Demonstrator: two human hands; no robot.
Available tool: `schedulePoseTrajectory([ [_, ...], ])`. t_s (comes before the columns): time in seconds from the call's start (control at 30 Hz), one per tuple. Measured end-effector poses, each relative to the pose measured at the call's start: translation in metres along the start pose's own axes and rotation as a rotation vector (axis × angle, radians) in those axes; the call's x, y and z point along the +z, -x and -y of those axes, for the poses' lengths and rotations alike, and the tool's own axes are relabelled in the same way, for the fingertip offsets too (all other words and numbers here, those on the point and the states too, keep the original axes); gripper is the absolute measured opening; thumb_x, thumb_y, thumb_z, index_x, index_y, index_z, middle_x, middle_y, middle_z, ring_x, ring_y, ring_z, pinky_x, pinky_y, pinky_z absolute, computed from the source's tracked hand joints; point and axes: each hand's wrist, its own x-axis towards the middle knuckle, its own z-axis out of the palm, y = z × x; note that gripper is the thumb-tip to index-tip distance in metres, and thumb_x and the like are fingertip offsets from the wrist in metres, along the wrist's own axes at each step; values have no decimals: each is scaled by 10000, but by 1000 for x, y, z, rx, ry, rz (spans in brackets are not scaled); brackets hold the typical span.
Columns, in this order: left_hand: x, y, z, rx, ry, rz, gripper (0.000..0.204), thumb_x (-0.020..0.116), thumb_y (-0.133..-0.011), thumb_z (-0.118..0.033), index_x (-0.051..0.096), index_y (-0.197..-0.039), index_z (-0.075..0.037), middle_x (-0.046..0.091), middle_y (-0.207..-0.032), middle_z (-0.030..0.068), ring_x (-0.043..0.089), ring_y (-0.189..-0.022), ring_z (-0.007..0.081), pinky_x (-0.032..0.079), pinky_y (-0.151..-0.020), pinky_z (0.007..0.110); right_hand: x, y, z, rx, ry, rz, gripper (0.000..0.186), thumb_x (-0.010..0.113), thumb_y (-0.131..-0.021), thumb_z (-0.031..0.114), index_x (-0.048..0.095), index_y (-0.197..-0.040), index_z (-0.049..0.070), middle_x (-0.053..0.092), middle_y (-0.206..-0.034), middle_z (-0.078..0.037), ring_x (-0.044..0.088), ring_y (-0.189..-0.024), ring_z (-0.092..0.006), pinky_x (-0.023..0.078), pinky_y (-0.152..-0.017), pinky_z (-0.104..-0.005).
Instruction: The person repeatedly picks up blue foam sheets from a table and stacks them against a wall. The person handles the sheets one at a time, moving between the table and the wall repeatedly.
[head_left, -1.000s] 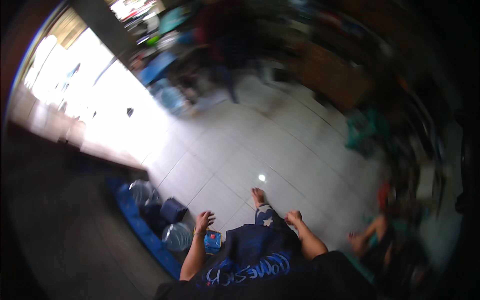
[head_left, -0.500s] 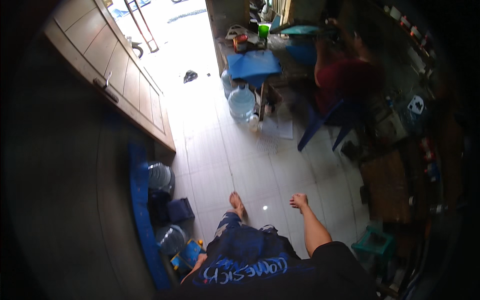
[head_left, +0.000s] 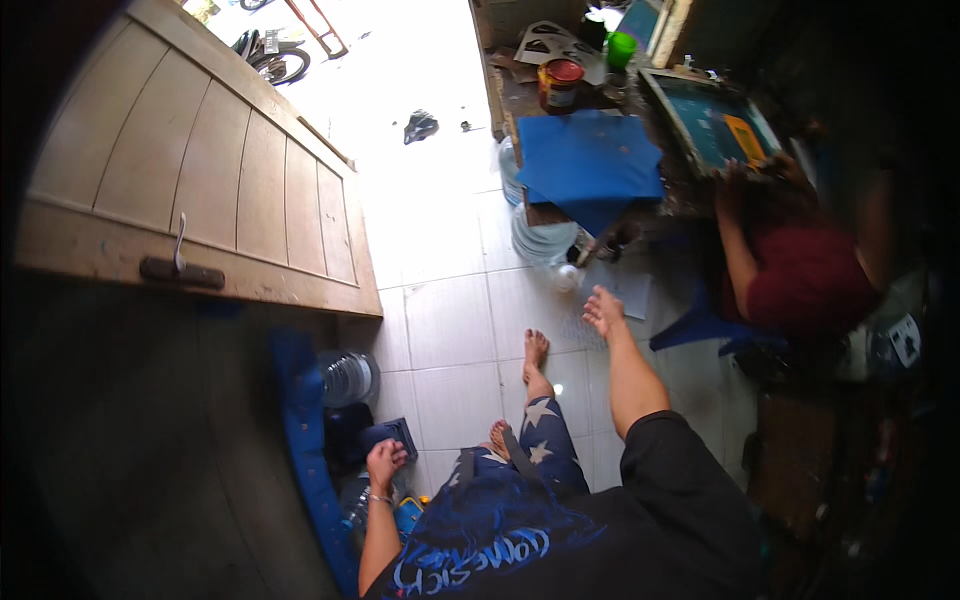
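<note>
My right hand (head_left: 603, 310) reaches forward with its fingers loosely apart and nothing in it. It hangs above the tiled floor, nearest to pale sheets (head_left: 622, 288) lying beside the workbench (head_left: 508, 92). At the lower left, my left hand (head_left: 385, 462) has slightly bent, parted fingers and is empty. It appears in front of a dark blue box (head_left: 400, 436); whether it touches the box I cannot tell. A thin bracelet circles that wrist.
A wooden door (head_left: 225, 160) stands open at the left, by a bright doorway. Blue sheets (head_left: 590, 160) and a red tub (head_left: 560, 85) sit on the bench. A person in a dark red shirt (head_left: 805, 275) works at a framed screen (head_left: 705, 120). Water jugs (head_left: 348, 378) stand by a blue bench (head_left: 300, 430).
My view has moved forward and turned left; the door and bench look nearer. My right hand has swung forward, and the left has come up into fuller view. The feet have stepped.
</note>
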Motion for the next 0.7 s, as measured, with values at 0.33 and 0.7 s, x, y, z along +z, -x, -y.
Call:
schedulePoseTrajectory([
  [0.33, 37, 25, -6, -318, -457, 108, 219, 500, -878, -193, 593, -942, -5, 643, -881, 82, 622, -641, 142, 461, -499, 228, 50, -117, 91, -19, -199, -265, 191, 680, -731, 158, 577, -875, 84, 543, -837, -35, 520, -785, -187, 437, -728, -391],
  [0.7, 208, -99, -169, 476, -450, 488, 565, 682, -755, -286, 466, -1149, 57, 574, -1057, 184, 562, -987, 230, 436, -856, 321, 230, 67, 102, 44, -573, 475, 67, 587, -782, 109, 569, -823, 59, 620, -838, -108, 609, -827, -239, 511, -760, -388],
])
